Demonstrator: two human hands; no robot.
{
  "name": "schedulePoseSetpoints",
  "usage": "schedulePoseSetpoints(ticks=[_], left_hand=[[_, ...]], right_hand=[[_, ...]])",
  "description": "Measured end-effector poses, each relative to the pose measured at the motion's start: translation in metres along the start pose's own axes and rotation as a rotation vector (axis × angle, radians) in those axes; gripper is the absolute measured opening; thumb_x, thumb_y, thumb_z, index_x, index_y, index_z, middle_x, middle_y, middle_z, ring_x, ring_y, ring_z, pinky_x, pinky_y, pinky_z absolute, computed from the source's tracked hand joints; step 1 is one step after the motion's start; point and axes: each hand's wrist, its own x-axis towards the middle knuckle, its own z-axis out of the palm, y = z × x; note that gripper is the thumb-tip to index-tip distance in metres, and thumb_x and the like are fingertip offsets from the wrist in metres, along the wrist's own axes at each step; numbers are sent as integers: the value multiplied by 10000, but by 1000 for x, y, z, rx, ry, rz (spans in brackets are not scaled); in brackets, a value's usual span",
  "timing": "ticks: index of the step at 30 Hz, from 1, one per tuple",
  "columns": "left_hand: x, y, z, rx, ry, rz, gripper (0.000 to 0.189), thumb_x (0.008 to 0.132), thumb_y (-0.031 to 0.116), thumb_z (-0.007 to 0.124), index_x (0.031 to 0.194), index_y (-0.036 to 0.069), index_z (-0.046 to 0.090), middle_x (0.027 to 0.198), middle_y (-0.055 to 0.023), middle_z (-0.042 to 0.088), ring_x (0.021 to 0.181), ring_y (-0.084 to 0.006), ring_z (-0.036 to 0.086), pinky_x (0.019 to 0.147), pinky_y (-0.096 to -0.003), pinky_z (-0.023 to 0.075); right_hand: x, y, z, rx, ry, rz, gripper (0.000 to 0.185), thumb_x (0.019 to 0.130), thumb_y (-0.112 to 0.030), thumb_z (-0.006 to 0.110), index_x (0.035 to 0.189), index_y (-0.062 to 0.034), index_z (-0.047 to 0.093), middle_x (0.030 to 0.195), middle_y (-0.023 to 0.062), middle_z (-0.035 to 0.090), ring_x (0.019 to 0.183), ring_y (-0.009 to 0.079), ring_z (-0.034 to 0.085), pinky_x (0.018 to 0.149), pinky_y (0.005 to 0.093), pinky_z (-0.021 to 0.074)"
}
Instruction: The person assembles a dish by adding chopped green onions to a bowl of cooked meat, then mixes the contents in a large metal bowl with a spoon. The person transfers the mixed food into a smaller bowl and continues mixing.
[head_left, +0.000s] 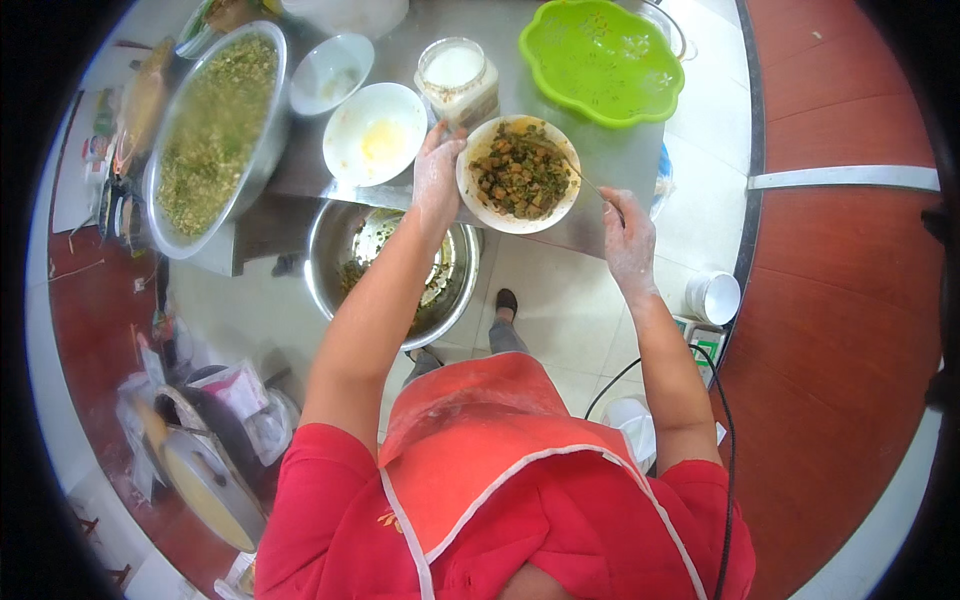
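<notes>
A white bowl (480, 210) of chopped greens and brown diced filling (521, 176) is at the front edge of the metal table. My left hand (439, 169), dusted with white powder, grips the bowl's left rim. In my right hand (628, 232), also powdery, is the handle of a thin metal utensil (589, 181). Its far end sinks into the filling, so its shape is hidden. Just behind my left hand stands an open square-sided jar (454, 71) with white contents. To the left is a white bowl (375, 135) with yellow liquid at its bottom.
A large metal basin (281, 82) heaped with chopped green filling stands at the left, beside a smaller white bowl (334, 71). A green plastic basin (607, 64) is at the back right. Below the table edge sits a steel basin (319, 289) with filling scraps.
</notes>
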Motion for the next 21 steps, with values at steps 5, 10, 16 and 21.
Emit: schedulePoseSetpoints(ticks=[5,10,16,21], left_hand=[[14,4,0,64,-25,16,635,925,152,514,1467,-81,280,1396,-211,499,1309,-283,458,1087,-338,350],[-38,-4,-34,218,7,49,628,926,185,535,1473,-33,313,1409,-208,487,1305,-292,468,1100,-396,342],[-124,-36,-93,206,215,-102,476,928,132,493,1382,-11,473,1316,-172,565,1246,-240,524,1061,-371,400],[-159,-62,-154,215,342,-100,387,936,54,461,1311,5,544,1183,-108,633,1090,-185,598,958,-308,476]], right_hand=[[-4,20,3,-103,-2,-99,188,938,-48,513,1091,-8,616,916,120,599,822,220,592,774,300,478],[-16,44,17,-102,-28,-70,242,864,16,543,1099,-16,594,1027,190,610,988,384,582,878,424,472],[-26,57,32,-157,-14,-175,229,849,47,528,1066,-11,572,996,200,589,967,389,581,858,430,476],[-34,53,27,-153,-32,-71,156,906,-7,506,1049,7,566,951,179,577,906,351,580,836,398,471]])
